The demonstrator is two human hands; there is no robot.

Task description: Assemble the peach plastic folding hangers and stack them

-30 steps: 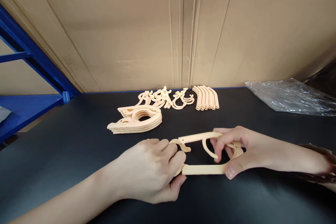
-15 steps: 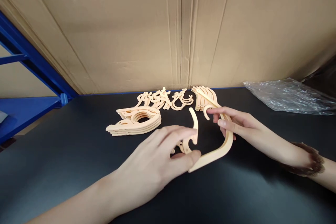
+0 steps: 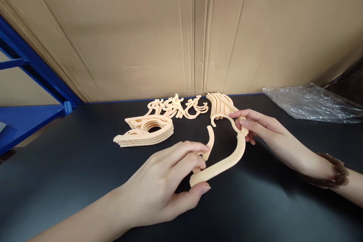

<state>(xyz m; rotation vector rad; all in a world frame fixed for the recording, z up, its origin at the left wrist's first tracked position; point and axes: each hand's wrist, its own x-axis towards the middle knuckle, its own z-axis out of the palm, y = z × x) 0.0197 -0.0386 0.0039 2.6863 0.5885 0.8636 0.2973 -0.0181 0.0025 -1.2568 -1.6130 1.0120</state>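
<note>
Above the black table, my two hands hold a beige plastic piece (image 3: 227, 160) with curved arms, like a folding hanger. My left hand (image 3: 172, 181) has its fingers and thumb around the piece's lower left end, where a short curved part (image 3: 210, 141) sticks up. My right hand (image 3: 259, 126) pinches the upper right part near a joint, beside a small hook (image 3: 214, 121). Behind, several similar pieces (image 3: 222, 102) stand in a row. At the left lies a stack of beige folded pieces (image 3: 147, 141).
Loose beige hooks (image 3: 193, 109) lie at the back of the black table (image 3: 70, 174). A clear plastic bag (image 3: 309, 102) is at the back right. Cardboard (image 3: 141, 34) rises behind, and a blue metal frame (image 3: 36, 60) stands at the left.
The held piece has turned, and its lower end has moved left. My right hand has shifted slightly up and its grip has moved to the joint. My left thumb has moved lower.
</note>
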